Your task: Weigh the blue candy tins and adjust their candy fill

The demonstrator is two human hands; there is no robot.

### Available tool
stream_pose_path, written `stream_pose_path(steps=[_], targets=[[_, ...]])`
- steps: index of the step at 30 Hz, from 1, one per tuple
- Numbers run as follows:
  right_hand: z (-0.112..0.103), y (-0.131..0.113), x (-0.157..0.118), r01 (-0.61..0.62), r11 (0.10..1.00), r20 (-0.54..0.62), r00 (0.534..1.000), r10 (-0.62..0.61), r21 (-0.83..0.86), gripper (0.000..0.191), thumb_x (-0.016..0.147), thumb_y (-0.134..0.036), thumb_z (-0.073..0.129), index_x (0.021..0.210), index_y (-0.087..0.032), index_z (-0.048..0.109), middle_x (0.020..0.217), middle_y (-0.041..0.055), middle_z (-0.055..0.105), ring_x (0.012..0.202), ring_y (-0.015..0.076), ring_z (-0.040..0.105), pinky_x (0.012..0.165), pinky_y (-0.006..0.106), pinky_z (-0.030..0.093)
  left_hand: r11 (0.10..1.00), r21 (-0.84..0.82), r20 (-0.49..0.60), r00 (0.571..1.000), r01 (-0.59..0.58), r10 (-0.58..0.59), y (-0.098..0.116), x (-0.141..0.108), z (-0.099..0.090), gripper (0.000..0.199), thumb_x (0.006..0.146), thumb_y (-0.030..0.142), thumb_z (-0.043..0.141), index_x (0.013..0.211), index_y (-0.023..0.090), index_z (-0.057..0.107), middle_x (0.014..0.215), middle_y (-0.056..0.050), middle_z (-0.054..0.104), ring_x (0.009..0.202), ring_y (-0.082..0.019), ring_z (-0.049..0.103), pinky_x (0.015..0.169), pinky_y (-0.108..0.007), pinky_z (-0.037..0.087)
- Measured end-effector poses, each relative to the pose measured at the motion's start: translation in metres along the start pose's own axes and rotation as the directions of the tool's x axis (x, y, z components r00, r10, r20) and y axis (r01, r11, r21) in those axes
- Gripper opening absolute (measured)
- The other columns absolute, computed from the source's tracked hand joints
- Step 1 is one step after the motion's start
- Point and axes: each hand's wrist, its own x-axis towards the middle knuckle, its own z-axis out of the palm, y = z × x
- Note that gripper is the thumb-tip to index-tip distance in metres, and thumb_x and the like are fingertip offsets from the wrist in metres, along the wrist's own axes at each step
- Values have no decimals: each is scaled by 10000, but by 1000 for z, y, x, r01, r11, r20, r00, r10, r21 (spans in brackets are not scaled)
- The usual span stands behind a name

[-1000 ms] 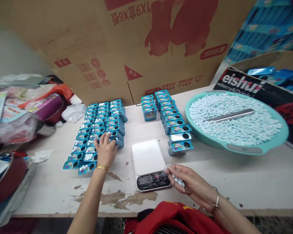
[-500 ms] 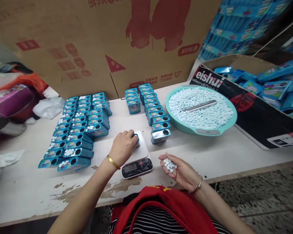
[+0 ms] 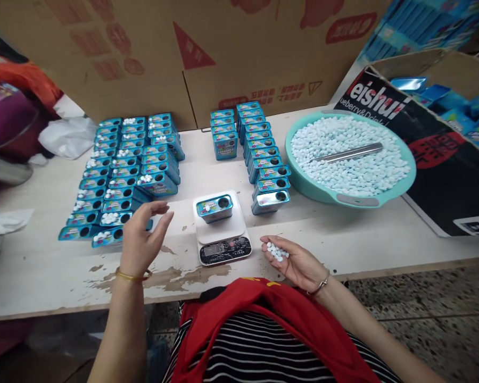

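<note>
My left hand hovers by the front of the left block of blue tins, its thumb and fingers apart and nothing between them. Several of those tins carry small white candies on top, beside a dark round hole. My right hand lies palm up, its fingers curled around a small heap of pale candies. Between the hands stands a white kitchen scale with a lit display. On its platform rests one blue tin, a white candy or two on its lid; neither hand touches it.
A turquoise basin full of pale candies, with a metal bar across them, stands at right. Near it runs a row of tins. Cardboard walls the back; a box of blue packs is far right.
My left hand has let go of the tin on the scale and moved left. My right hand stays cupped around the candies. The head view has tilted down.
</note>
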Motion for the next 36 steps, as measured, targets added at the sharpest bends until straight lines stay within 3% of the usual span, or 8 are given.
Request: stream_pose_path(steps=[5,10,14,21,27,31,34,36], targets=[[17,-7,5,28,997,50,998,-25,-69,193,760,-277,707,852,-111,678,713,26,613,545,57,530,431,145,377,995,-85,2,999,50,-50,-11,-20,14,241,877,354,565,1044,188,613,969,-38,675,874,-149,643,839,-304,505],[33,-10,10,28,993,70,997,-20,-116,211,797,-289,685,890,-100,673,750,47,622,593,68,557,472,161,406,993,-85,-30,997,-80,77,-1,-14,19,193,894,306,545,1029,187,614,955,-46,673,900,-156,632,851,-319,501],[43,-16,12,54,988,106,994,-38,-148,213,797,-292,686,894,-103,669,746,35,615,587,63,552,476,158,406,979,-24,-41,979,-202,201,8,-8,25,223,891,319,550,1083,219,605,1062,-67,649,1004,-181,603,900,-360,488],[54,-27,16,120,976,152,984,-93,-183,248,777,-320,702,893,-104,665,731,25,612,561,54,524,444,164,354,916,176,67,933,-360,354,14,-10,41,396,862,407,575,1237,284,536,1401,-76,489,1332,-271,401,1092,-514,307],[53,-20,22,87,984,159,985,-62,-153,261,752,-332,725,883,-112,672,721,19,619,548,54,536,441,165,359,857,242,139,890,-455,434,36,-1,59,440,885,385,549,1293,239,474,1464,-105,420,1398,-279,314,1133,-534,217],[52,-18,21,46,992,135,990,-29,-121,251,749,-328,730,862,-111,676,705,24,621,537,56,538,433,161,350,853,285,180,899,-436,399,52,10,70,525,909,383,498,1383,193,376,1495,-136,362,1416,-309,265,1134,-540,177],[48,-17,20,49,993,115,993,-37,-103,267,726,-338,748,849,-112,676,708,29,625,527,55,530,417,157,327,870,293,215,914,-396,343,53,21,67,625,874,450,546,1392,157,355,1378,-178,490,1295,-332,427,1064,-512,282],[45,-15,21,40,995,96,995,-31,-92,296,697,-359,768,842,-119,673,702,27,628,510,54,532,408,153,314,878,258,301,897,-403,323,47,35,63,529,871,456,551,1303,170,447,1144,-137,630,1050,-280,579,911,-430,405]])
